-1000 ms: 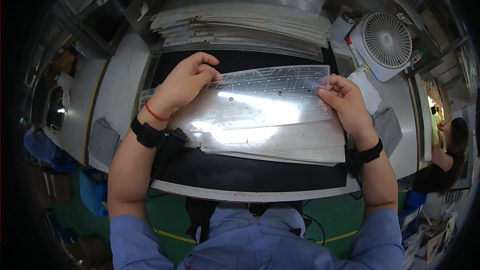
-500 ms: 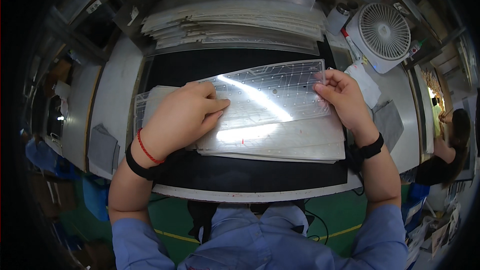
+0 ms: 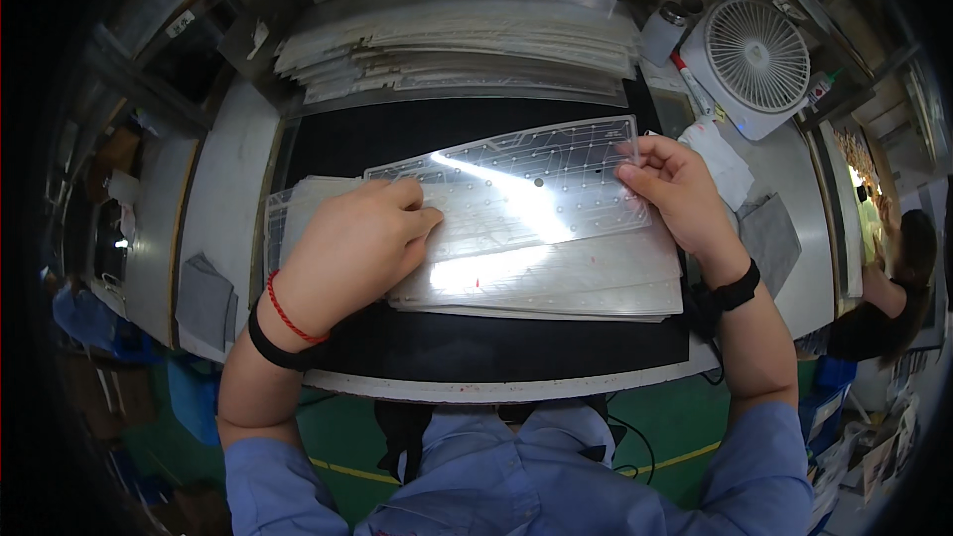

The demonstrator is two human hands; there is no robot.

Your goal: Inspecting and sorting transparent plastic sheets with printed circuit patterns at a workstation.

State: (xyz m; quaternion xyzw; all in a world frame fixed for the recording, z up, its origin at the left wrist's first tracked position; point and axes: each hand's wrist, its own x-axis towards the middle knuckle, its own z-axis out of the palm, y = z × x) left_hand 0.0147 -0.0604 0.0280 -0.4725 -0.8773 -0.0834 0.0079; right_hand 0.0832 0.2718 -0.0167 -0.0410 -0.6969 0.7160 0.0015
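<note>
A clear plastic sheet printed with fine circuit lines and dots (image 3: 586, 174) is tilted, its right end raised above a stack of similar sheets (image 3: 581, 273). My right hand (image 3: 680, 194) pinches its right edge between thumb and fingers. At the sheet's left end, my left hand (image 3: 357, 243) is closed on it with the fingers curled; the palm side and the sheet's edge there are hidden. More clear sheets (image 3: 288, 218) show at the left, past my left hand. Bright light reflects off the plastic.
Under the sheets lies a black mat (image 3: 476, 352). A tall pile of sheets (image 3: 447, 55) stands at the back. To the right are a white fan (image 3: 759, 60), a bottle (image 3: 663, 35), and grey cloth (image 3: 769, 238). Another grey cloth (image 3: 204, 303) lies left; a person (image 3: 884, 288) is far right.
My left hand has shifted slightly left, and the held sheet's upper left corner now shows above its fingers. My right hand keeps its pinch on the right edge.
</note>
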